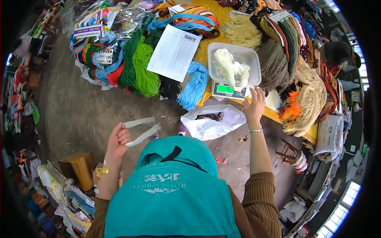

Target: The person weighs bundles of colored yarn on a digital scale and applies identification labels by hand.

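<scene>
My left hand [117,142] grips a pale yarn loop [141,130]. My right hand [254,106], fingers open and empty, rests beside the scale [229,90].

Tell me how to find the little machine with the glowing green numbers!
Find the yellow table heaped with yarn. Near its front edge a white plastic tub of pale yarn sits on the scale, just beside the right hand. It is the only thing there with a lit green display.
</scene>
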`<state>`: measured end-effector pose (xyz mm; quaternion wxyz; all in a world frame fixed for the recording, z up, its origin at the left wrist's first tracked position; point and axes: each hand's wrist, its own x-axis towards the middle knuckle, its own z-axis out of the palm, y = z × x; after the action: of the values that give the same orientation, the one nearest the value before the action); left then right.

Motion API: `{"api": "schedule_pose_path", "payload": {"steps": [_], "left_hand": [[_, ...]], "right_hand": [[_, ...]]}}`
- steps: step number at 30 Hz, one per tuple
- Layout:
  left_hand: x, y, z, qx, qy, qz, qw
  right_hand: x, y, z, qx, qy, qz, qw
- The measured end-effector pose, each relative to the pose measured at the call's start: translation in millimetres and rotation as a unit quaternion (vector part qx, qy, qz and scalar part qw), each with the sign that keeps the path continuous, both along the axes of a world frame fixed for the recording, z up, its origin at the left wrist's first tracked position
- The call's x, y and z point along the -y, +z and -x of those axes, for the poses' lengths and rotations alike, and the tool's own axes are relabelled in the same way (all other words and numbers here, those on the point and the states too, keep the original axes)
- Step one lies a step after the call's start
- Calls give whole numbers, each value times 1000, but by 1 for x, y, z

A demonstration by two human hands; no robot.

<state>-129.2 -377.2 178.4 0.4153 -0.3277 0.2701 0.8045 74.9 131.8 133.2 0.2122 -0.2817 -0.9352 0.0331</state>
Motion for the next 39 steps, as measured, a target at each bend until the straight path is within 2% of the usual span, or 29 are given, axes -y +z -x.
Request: {"api": "schedule_pose_path", "payload": {"steps": [3, 5, 6, 8, 9, 11, 12, 13, 14, 16, 17, 18, 19, 21, 23, 24, 26, 29, 31, 33, 34, 35, 37, 38, 39], "left_hand": [[-12, 4, -2, 7, -14, -18, 1000], [-15, 2, -4, -19, -38, -102, 994], [-26, 9, -6, -20, -37, -103, 994], [-50, 30, -10, -66, -47, 43, 996], [-43, 10, -9, -90, -69, -66, 991], [-69, 24, -12, -133, -121, -109, 978], [-82, 30, -14, -144, -139, -127, 972], [-92, 34, -16, -154, -156, -144, 965], [-101, 36, -18, -162, -165, -140, 963], [-113, 30, -21, -163, -165, -142, 962], [-120, 35, -19, -178, -200, -182, 946], [-126, 42, -19, -192, -237, -222, 926], [-128, 47, -21, -220, -252, -171, 926], [-130, 46, -23, -247, -265, -144, 921], [-128, 45, -22, -271, -281, -117, 913], [-128, 44, -21, -257, -265, -119, 922], [-125, 41, -18, -244, -249, -122, 929], [-124, 48, -15, -195, -196, -145, 950], [-125, 46, -17, -180, -197, -142, 953], [-126, 45, -18, -165, -198, -140, 956], [-125, 45, -18, -189, -231, -111, 948], [-125, 46, -18, -212, -264, -81, 937], [-126, 50, -18, -204, -283, -65, 935], [-127, 51, -18, -198, -300, -45, 932], [-123, 47, -15, -199, -302, -48, 931]], "right_hand": [[-4, 0, 0, 6, 8, -5, 1000], [-4, -1, 3, 5, 22, -5, 1000], [-3, 0, 5, 5, 24, -6, 1000], [2, 0, 13, -42, 38, -16, 998], [11, 3, 19, -58, 36, 48, 997], [43, 3, 32, -69, 28, 210, 975], [71, 15, 44, -97, 43, 365, 925], [98, 23, 53, -101, 89, 417, 899], [124, 20, 62, -88, 111, 547, 825], [178, 50, 76, -48, 183, 666, 721], [202, 76, 85, -49, 179, 728, 660], [221, 90, 91, -59, 149, 817, 555], [230, 85, 92, -50, 155, 827, 539], [237, 80, 95, -40, 161, 836, 523], [239, 81, 95, -48, 90, 850, 518], [239, 80, 93, -48, 91, 849, 518], [232, 80, 88, -118, 49, 870, 477], [217, 81, 81, -168, 61, 925, 336], [211, 98, 80, -140, 53, 928, 342], [205, 109, 79, -27, 69, 882, 465], [202, 109, 77, 4, 74, 861, 503], [201, 111, 77, 3, 72, 860, 505], [199, 116, 76, 41, 82, 789, 607], [196, 116, 74, 39, 80, 788, 609], [189, 115, 71, 27, 66, 835, 546]]}}
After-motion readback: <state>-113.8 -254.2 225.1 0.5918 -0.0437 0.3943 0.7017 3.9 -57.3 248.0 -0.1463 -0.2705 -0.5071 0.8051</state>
